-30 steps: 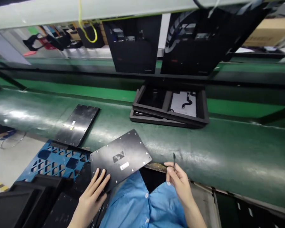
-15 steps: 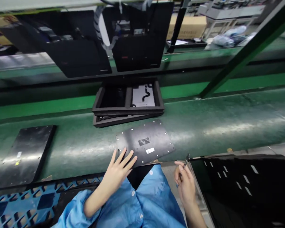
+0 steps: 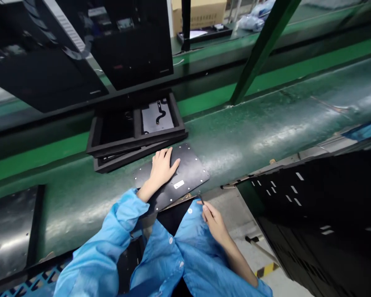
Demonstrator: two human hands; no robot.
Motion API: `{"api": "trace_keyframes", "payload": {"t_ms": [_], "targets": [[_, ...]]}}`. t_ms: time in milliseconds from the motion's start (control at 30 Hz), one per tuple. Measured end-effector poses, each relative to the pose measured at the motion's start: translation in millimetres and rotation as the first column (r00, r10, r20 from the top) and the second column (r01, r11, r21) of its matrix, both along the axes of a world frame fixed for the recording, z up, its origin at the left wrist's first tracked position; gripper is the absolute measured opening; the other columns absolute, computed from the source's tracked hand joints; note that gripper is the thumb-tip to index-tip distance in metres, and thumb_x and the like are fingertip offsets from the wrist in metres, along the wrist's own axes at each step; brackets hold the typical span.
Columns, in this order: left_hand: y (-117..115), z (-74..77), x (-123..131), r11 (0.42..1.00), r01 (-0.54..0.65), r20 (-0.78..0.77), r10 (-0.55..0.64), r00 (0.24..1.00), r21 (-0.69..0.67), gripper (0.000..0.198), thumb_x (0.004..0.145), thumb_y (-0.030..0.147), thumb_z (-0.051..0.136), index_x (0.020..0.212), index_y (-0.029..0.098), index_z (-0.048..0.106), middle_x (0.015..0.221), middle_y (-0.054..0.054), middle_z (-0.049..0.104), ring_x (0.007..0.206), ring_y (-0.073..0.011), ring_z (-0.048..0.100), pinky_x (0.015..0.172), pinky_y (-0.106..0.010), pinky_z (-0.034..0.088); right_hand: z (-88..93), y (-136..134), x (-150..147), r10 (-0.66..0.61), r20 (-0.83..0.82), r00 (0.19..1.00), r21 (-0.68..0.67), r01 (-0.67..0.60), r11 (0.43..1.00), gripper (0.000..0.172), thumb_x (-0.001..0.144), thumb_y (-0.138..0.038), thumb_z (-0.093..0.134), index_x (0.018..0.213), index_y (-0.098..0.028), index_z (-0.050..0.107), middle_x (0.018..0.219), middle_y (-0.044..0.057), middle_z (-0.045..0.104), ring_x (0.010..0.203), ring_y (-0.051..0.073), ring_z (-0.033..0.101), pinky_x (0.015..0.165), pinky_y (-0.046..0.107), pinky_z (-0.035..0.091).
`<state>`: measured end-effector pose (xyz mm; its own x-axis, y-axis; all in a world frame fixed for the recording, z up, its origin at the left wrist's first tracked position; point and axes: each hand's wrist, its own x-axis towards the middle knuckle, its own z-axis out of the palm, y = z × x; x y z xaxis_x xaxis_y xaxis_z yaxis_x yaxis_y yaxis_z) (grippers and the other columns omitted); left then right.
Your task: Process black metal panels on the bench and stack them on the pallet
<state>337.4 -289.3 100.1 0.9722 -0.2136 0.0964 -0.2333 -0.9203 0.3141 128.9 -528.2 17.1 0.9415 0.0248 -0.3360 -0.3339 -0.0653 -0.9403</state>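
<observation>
A flat dark panel [image 3: 190,165] with small bright dots along its edges and a white label lies on the green bench. My left hand [image 3: 161,167] rests on its upper left part, thumb spread, covering the panel's middle. Close to the panel's near right edge, my right hand [image 3: 214,218] is closed on a thin dark tool [image 3: 200,199] whose tip points up and away; its exact kind I cannot make out. Beyond the panel, two stacked black foam trays [image 3: 137,142] stand on the bench. A light plate with a black ribbon cable [image 3: 160,113] lies in the top one.
A second dark panel [image 3: 10,231] lies at the left. Large black panels [image 3: 132,45] stand upright behind the bench. A green post [image 3: 259,53] slants up at the right. Black sheets with white marks [image 3: 321,198] stand at the lower right, beside the bench edge.
My view has swung to the right. My left hand has moved from the panel's near edge farther onto its surface. The right hand, still holding the tool, is closer to the panel.
</observation>
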Motion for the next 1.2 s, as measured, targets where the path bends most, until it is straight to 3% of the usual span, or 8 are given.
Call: {"api": "trace_keyframes", "payload": {"t_ms": [100,200,433,700,967,1200], "targets": [[-27,0.1,19,0.999,0.021,0.021,-0.020,1.000,-0.034,0.058,0.108,0.051,0.057,0.155,0.016,0.056,0.146,-0.017,0.064,0.131,-0.0371,0.059,0.113,-0.051,0.051,-8.6,-4,2,-0.047,0.033,0.998,-0.032,0.048,0.998,0.058,0.105,-0.078,0.048,0.110,-0.023,0.067,0.062,-0.008,0.035,0.055,0.016,0.036,0.053,0.029,0.028],[-38,-1.0,24,0.996,0.061,0.025,-0.060,0.998,-0.060,0.055,0.107,0.053,0.059,0.150,0.018,0.058,0.142,-0.016,0.064,0.129,-0.0359,0.059,0.111,-0.050,0.051,-12.6,-10,6,-0.045,0.057,0.997,-0.058,0.048,0.997,0.056,0.107,-0.076,0.045,0.103,-0.024,0.064,0.063,-0.008,0.033,0.056,0.015,0.033,0.055,0.029,0.027],[-39,-6.0,18,0.991,0.110,0.049,-0.106,0.993,-0.073,0.055,0.108,0.054,0.058,0.150,0.019,0.057,0.144,-0.015,0.063,0.129,-0.0352,0.058,0.113,-0.050,0.050,-22.5,-13,11,0.014,0.075,0.997,-0.066,-0.009,0.998,0.058,0.107,-0.077,0.045,0.095,-0.024,0.064,0.067,-0.007,0.035,0.060,0.016,0.034,0.059,0.030,0.031],[-41,-6.2,17,0.992,0.112,0.060,-0.109,0.992,-0.057,0.056,0.108,0.053,0.056,0.152,0.017,0.056,0.143,-0.017,0.063,0.129,-0.0362,0.057,0.114,-0.053,0.049,-38.5,-11,8,0.068,0.068,0.995,0.009,-0.069,0.998,0.053,0.110,-0.072,0.043,0.091,-0.025,0.058,0.066,-0.008,0.030,0.059,0.015,0.028,0.057,0.030,0.025],[-40,-4.7,16,0.993,0.110,0.064,-0.107,0.992,-0.036,0.055,0.110,0.052,0.054,0.152,0.017,0.055,0.142,-0.016,0.063,0.129,-0.0361,0.058,0.113,-0.051,0.050,-40.6,-14,10,0.097,0.054,0.994,0.030,-0.098,0.995,0.053,0.111,-0.073,0.041,0.088,-0.026,0.052,0.063,-0.009,0.027,0.056,0.014,0.024,0.055,0.030,0.023],[-41,-7.3,16,0.994,0.112,0.064,-0.112,0.992,-0.010,0.058,0.110,0.053,0.053,0.154,0.015,0.054,0.142,-0.018,0.062,0.130,-0.0374,0.057,0.111,-0.051,0.050,-30.4,-17,18,0.123,0.085,0.989,-0.093,-0.115,0.989,0.056,0.111,-0.074,0.038,0.087,-0.026,0.052,0.065,-0.008,0.033,0.059,0.015,0.032,0.060,0.031,0.028]]}}
